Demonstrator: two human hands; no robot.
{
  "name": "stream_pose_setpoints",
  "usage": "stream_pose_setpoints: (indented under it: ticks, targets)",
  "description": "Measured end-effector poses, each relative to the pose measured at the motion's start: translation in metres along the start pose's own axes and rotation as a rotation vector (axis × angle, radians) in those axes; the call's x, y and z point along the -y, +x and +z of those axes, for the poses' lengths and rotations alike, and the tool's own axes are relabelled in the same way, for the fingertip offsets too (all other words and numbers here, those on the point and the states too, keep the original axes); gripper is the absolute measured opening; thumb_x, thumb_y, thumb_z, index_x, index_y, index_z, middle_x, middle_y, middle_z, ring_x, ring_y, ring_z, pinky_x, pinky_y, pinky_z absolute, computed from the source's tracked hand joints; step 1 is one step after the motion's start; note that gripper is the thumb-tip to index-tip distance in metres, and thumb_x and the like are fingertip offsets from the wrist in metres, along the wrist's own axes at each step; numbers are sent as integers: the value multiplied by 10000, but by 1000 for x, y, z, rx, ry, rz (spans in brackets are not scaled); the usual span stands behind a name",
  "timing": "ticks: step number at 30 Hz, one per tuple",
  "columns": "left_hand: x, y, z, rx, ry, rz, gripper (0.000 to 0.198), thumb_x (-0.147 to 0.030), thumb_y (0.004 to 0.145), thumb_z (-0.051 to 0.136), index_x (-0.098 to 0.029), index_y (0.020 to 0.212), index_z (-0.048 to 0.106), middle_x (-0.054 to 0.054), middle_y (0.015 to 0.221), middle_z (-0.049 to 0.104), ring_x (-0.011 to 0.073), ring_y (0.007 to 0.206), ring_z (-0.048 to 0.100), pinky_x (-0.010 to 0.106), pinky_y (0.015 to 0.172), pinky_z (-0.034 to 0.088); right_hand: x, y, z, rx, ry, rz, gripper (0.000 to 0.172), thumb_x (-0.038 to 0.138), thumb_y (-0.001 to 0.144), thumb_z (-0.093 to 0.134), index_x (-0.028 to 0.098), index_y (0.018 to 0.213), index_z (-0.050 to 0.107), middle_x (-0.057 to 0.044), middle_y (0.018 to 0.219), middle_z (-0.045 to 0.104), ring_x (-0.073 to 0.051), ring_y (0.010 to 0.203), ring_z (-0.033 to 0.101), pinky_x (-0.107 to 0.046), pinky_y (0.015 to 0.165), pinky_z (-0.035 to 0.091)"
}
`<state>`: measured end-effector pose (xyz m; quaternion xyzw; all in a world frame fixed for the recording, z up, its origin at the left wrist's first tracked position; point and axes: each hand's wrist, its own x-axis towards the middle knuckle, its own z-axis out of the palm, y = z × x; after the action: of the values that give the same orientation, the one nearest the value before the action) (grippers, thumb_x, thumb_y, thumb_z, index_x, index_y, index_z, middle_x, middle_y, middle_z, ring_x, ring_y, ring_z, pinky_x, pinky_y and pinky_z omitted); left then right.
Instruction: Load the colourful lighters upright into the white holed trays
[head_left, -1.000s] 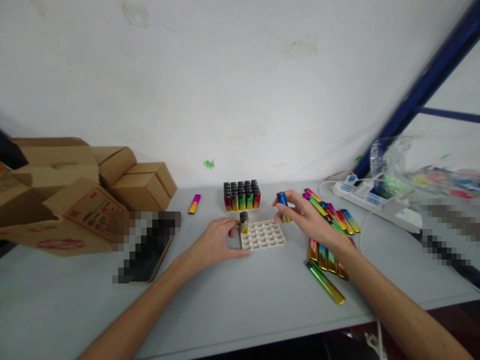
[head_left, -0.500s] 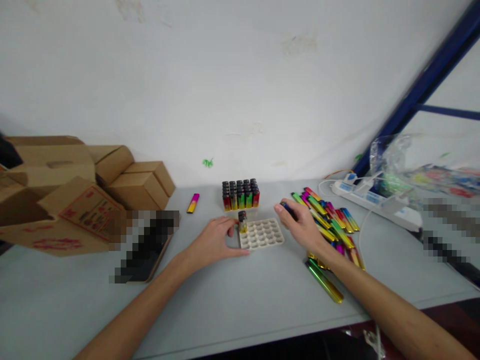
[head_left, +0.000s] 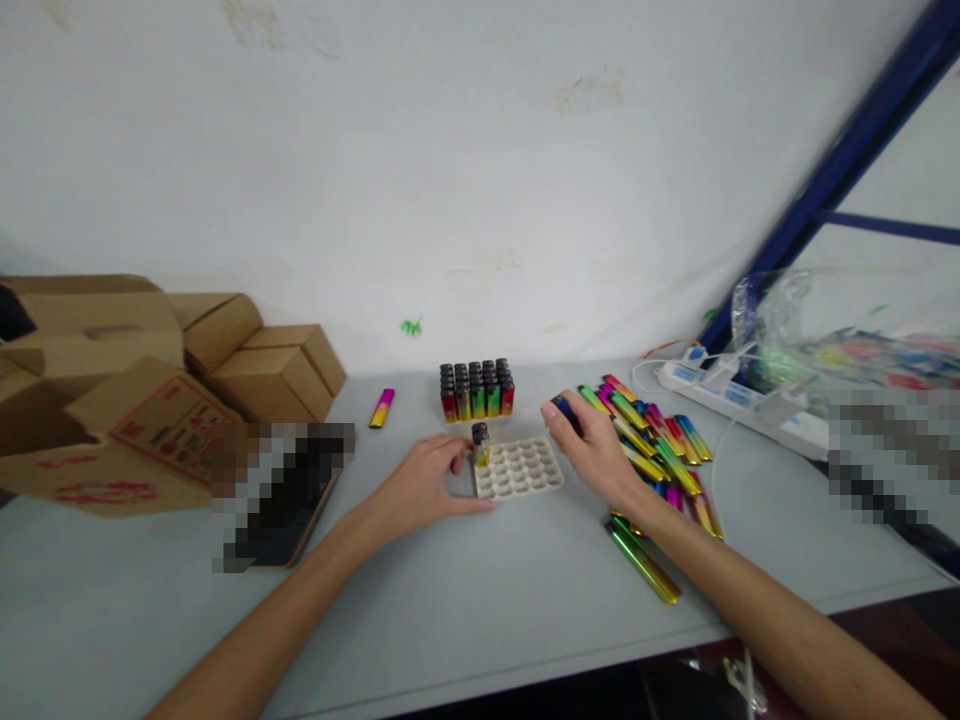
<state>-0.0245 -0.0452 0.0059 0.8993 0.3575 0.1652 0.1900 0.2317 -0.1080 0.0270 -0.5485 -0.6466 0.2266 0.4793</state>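
My left hand (head_left: 421,480) is at the left end of a pale tray (head_left: 556,486) with rows of round-cornered holes, thumb along its front edge and curled fingers at its back left. One lighter (head_left: 481,446), black-topped with a yellowish body, stands upright in the tray's left back corner beside my fingertips. My right hand (head_left: 596,445), closed, holds a dark blue lighter (head_left: 565,411) between thumb and fingers, right of the tray and above the table. Its lower part is hidden by the hand. A pile of shiny multicoloured lighters (head_left: 660,440) lies under and behind my right forearm.
Behind the tray stands a block of upright lighters (head_left: 478,392). One pink-and-yellow lighter (head_left: 382,408) lies to the left. Cardboard boxes (head_left: 281,375) and a dark, partly blurred flat device (head_left: 289,510) occupy the left. A white power strip (head_left: 750,405) with cables runs along the right.
The view has shifted slightly. My right hand has tilted a little with the dark blue lighter, which stays right of the tray. My left hand keeps its place at the tray.
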Motion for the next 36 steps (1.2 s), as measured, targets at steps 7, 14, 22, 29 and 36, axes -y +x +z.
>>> stream_pose_setpoints:
  ticks: [7,14,22,29,36]
  targets:
    - [-2,0,-1,10,-6,-24,562,-634,645,877,-234,758,499,-9,794,620,230,772,618,341,744,456,3,-1,4,252,159,-96,368,535,1059,522,204,1119,672,-79,1072,596,-203,973,608,-295,759,530]
    - [-3,-1,0,3,-19,-18,544,-634,656,874,-228,791,537,-10,799,609,228,779,616,338,752,458,12,-2,5,347,-49,-223,413,511,1060,542,183,852,683,-26,780,594,-163,716,554,-293,669,459]
    - [-1,-1,1,7,-19,-10,563,-663,648,873,-221,828,574,-9,800,627,227,784,620,328,740,446,-3,-8,27,281,136,-140,376,548,943,717,214,1116,719,-53,923,762,-182,760,712,-307,721,607]
    - [-2,1,6,7,-36,1,607,-715,620,869,-220,821,580,1,824,661,229,791,628,339,752,459,-3,-5,28,278,47,-256,345,545,966,689,215,1057,734,-71,950,769,-191,782,726,-319,754,615]
    - [-5,2,4,13,-47,19,576,-663,635,891,-219,807,568,3,824,663,231,794,634,334,749,461,-4,-5,31,322,69,-221,388,572,926,729,218,1079,686,-54,933,754,-179,770,720,-311,748,616]
